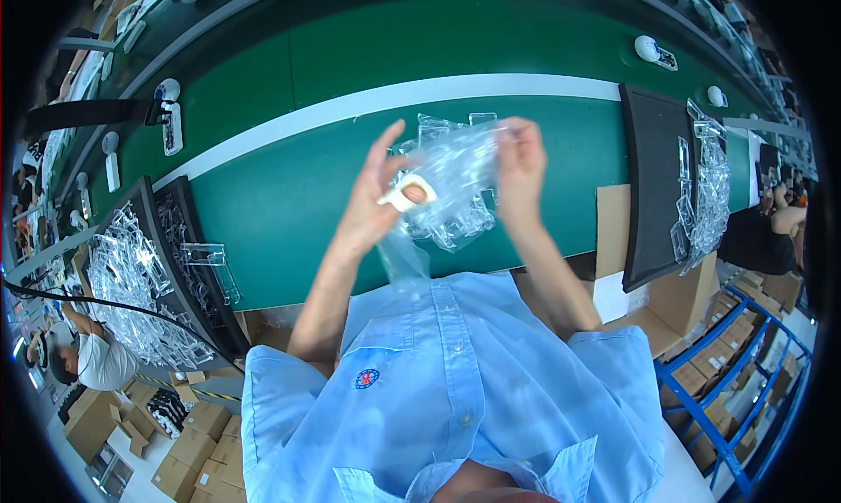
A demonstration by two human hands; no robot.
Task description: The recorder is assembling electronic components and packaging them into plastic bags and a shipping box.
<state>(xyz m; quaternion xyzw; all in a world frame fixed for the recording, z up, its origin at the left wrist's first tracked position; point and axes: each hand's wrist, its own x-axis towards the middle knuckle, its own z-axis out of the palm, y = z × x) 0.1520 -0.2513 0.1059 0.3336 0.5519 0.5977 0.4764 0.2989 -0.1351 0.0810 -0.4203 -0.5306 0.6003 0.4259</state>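
Above the green table, a clear plastic bag point(460, 166) stretches between my two hands, its surface smeared by motion. At the bag's upper right corner, my right hand point(523, 161) pinches the film with its fingers closed. My left hand point(372, 196) grips the bag's left side; its index finger points up, and a cream-coloured band or cover is round the thumb. Part of the film hangs down below this hand, in front of my shirt. Behind and under the bag lies a pile of clear plastic pieces point(451, 231), partly hidden by it.
On the left, black trays point(188, 214) hold heaps of clear plastic holders point(131, 279). Another black tray point(653, 179) with similar pieces point(710, 187) lies right. White devices point(171, 117) stand along the far strip. Cartons and a blue metal cart point(727, 433) are at lower right.
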